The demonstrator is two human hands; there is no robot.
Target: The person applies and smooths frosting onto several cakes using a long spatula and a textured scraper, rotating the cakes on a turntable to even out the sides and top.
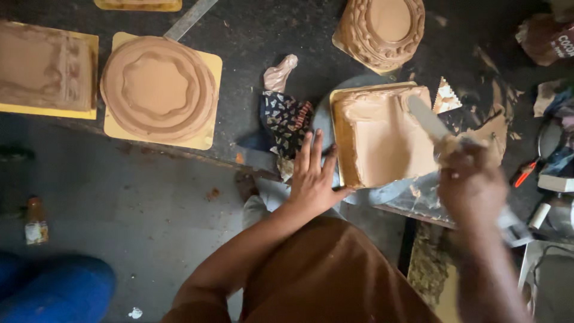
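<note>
Head view, looking down: right hand (472, 182) gripping a spatula (427, 116) with closed fingers, laying its blade across the brown-frosted square cake (382, 140) sitting on a gold board atop a grey turntable (359, 194) on the dark bench (251, 36). Left hand (312, 176) resting open beside the turntable, fingers spread, touching a patterned piping bag (286, 113).

Round frosted cake (158, 88) on gold board, patterned piping bag (286, 113), small bottle (35, 221) on floor
</note>
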